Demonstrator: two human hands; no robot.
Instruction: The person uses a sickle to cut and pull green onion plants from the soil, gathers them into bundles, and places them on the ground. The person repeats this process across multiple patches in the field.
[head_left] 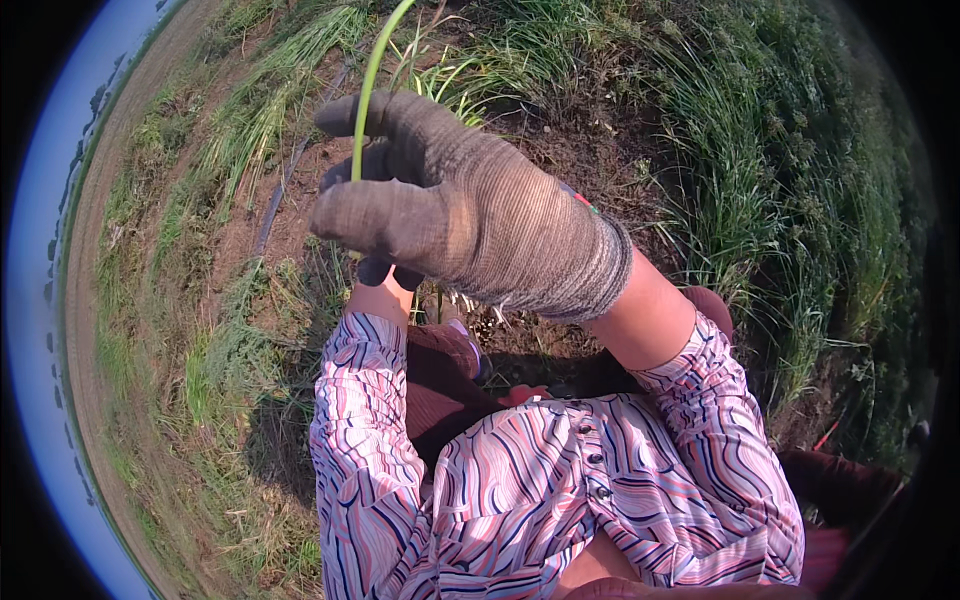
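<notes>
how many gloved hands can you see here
1 shows clearly: the right hand, in a grey-brown knit glove, raised mid-frame and gripping a green stalk. The left hand is hidden behind it; only a dark fingertip peeks below, possibly a second glove.

An outdoor farm field in daylight. Bare brown soil (560,150) lies between clumps of tall green grass (760,170). A dark irrigation hose (285,180) runs along the ground, a dirt track (110,180) curves along the left edge, and a strip of blue sky (45,200) shows beyond it.
</notes>
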